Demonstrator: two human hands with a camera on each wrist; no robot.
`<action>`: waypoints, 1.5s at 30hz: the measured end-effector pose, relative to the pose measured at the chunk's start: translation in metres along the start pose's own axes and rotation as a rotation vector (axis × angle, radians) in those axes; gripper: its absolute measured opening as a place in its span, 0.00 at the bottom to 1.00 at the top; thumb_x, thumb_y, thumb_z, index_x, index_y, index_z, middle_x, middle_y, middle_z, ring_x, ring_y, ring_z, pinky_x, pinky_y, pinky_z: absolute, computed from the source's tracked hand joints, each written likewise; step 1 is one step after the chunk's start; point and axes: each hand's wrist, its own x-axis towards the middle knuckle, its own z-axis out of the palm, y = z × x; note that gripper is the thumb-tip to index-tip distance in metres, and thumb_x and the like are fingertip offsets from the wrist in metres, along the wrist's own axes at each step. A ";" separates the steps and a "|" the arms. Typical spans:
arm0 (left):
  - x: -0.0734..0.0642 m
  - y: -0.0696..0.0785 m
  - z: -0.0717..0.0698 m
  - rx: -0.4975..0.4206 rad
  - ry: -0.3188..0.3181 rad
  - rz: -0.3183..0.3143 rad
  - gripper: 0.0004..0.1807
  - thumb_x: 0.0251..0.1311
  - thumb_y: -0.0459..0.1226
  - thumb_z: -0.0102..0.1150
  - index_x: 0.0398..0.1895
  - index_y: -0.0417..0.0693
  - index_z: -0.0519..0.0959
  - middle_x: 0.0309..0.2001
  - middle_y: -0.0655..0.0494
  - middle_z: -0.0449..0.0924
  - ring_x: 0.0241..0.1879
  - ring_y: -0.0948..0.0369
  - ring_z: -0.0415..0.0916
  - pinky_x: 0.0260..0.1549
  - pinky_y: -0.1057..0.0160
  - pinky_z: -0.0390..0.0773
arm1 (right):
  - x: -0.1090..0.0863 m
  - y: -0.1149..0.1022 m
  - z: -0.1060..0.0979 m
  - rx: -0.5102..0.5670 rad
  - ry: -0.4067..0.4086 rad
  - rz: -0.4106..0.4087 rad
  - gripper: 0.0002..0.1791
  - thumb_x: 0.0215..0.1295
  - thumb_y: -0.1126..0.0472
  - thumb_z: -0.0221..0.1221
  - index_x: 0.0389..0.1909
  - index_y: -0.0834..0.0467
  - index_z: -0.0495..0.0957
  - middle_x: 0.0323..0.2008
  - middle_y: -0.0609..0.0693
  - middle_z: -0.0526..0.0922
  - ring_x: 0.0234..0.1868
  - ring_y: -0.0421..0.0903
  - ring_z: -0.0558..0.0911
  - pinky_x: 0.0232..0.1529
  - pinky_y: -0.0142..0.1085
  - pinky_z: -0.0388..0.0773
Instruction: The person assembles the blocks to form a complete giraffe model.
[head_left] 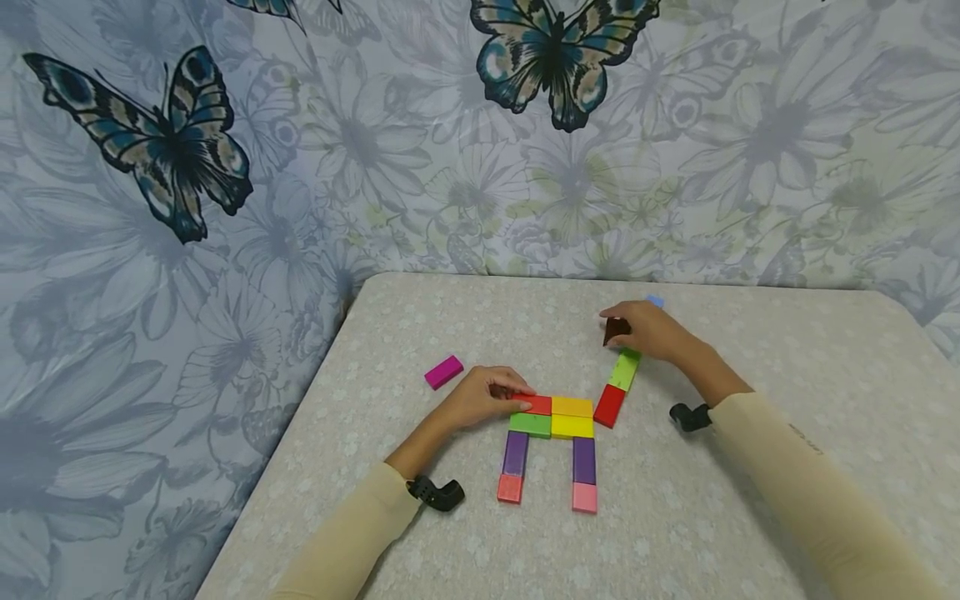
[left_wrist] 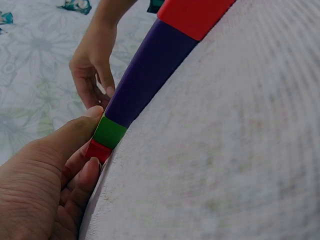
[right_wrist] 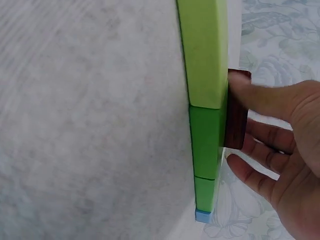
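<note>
My right hand (head_left: 651, 328) pinches a dark brown block (right_wrist: 236, 117) between thumb and fingers, above the far end of a slanting row. That row has a red block (head_left: 612, 406) at its near end and a lime green block (head_left: 624, 370) beyond it; more green shows in the right wrist view. My left hand (head_left: 480, 395) grips the left end of another red block (head_left: 537, 405), thumb on one side and fingertips on the other. This block lies against a green block (head_left: 530, 426) and beside two yellow blocks (head_left: 572, 407).
Below the yellow and green blocks, two legs of purple blocks (head_left: 584, 461) end in pink blocks (head_left: 584, 497). A magenta block (head_left: 444, 372) lies apart at the left. A light blue block (head_left: 656, 301) shows behind my right hand. The table (head_left: 750, 333) meets a patterned wall.
</note>
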 end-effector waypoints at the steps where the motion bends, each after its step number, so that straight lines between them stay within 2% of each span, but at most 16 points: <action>1: 0.000 0.000 0.000 -0.003 0.001 0.003 0.11 0.59 0.39 0.74 0.46 0.57 0.90 0.41 0.63 0.85 0.35 0.60 0.77 0.34 0.63 0.78 | 0.000 0.000 -0.001 -0.005 0.004 -0.001 0.26 0.64 0.67 0.68 0.62 0.68 0.77 0.56 0.64 0.82 0.54 0.59 0.79 0.59 0.57 0.74; 4: 0.000 0.000 0.000 -0.007 0.003 0.002 0.11 0.59 0.39 0.74 0.46 0.58 0.90 0.41 0.64 0.86 0.34 0.60 0.77 0.33 0.64 0.78 | -0.001 0.001 -0.001 -0.017 0.025 -0.013 0.23 0.63 0.74 0.65 0.60 0.69 0.78 0.54 0.64 0.83 0.54 0.60 0.80 0.59 0.57 0.74; 6: 0.000 0.000 0.001 -0.005 0.004 0.002 0.11 0.59 0.39 0.74 0.46 0.58 0.90 0.41 0.64 0.86 0.34 0.60 0.77 0.33 0.64 0.78 | -0.001 0.002 0.001 -0.019 0.040 -0.009 0.22 0.63 0.75 0.64 0.59 0.69 0.79 0.52 0.64 0.84 0.52 0.59 0.81 0.57 0.56 0.76; 12: -0.002 0.004 0.001 0.008 0.007 0.006 0.12 0.59 0.39 0.74 0.46 0.55 0.90 0.41 0.62 0.86 0.34 0.61 0.77 0.33 0.65 0.77 | 0.000 -0.002 0.004 -0.004 0.068 0.021 0.20 0.65 0.70 0.66 0.58 0.66 0.80 0.48 0.61 0.86 0.46 0.56 0.82 0.50 0.52 0.79; 17: -0.001 0.005 0.002 0.011 0.010 0.008 0.12 0.59 0.40 0.74 0.46 0.54 0.90 0.42 0.62 0.86 0.34 0.61 0.77 0.33 0.65 0.78 | -0.001 -0.009 0.002 0.024 0.087 0.033 0.20 0.66 0.69 0.65 0.58 0.65 0.79 0.48 0.61 0.85 0.46 0.56 0.82 0.51 0.52 0.79; 27: -0.001 0.002 0.002 0.011 0.014 0.007 0.12 0.58 0.40 0.74 0.46 0.56 0.90 0.41 0.63 0.86 0.34 0.60 0.77 0.33 0.64 0.78 | -0.016 -0.009 -0.017 0.017 0.227 0.039 0.19 0.65 0.68 0.67 0.57 0.65 0.80 0.43 0.60 0.86 0.44 0.57 0.82 0.46 0.51 0.79; 35: -0.002 0.003 0.000 0.009 0.007 0.004 0.12 0.59 0.40 0.74 0.46 0.56 0.90 0.42 0.63 0.86 0.35 0.61 0.77 0.33 0.64 0.78 | -0.033 0.005 -0.023 0.026 0.306 0.065 0.19 0.64 0.69 0.67 0.56 0.66 0.80 0.44 0.62 0.85 0.42 0.57 0.82 0.41 0.51 0.79; 40: -0.003 0.001 0.000 0.007 0.005 0.000 0.12 0.59 0.40 0.74 0.47 0.56 0.90 0.42 0.63 0.86 0.34 0.61 0.77 0.33 0.64 0.78 | -0.043 0.016 -0.021 0.061 0.352 0.101 0.20 0.64 0.70 0.67 0.56 0.67 0.80 0.46 0.65 0.85 0.42 0.59 0.82 0.42 0.54 0.78; 45: -0.001 0.002 0.001 0.006 0.006 -0.002 0.12 0.59 0.41 0.74 0.46 0.58 0.90 0.42 0.64 0.86 0.35 0.61 0.78 0.33 0.64 0.78 | -0.052 0.029 -0.020 0.083 0.435 0.136 0.20 0.63 0.69 0.68 0.55 0.66 0.80 0.45 0.66 0.85 0.41 0.61 0.84 0.41 0.56 0.77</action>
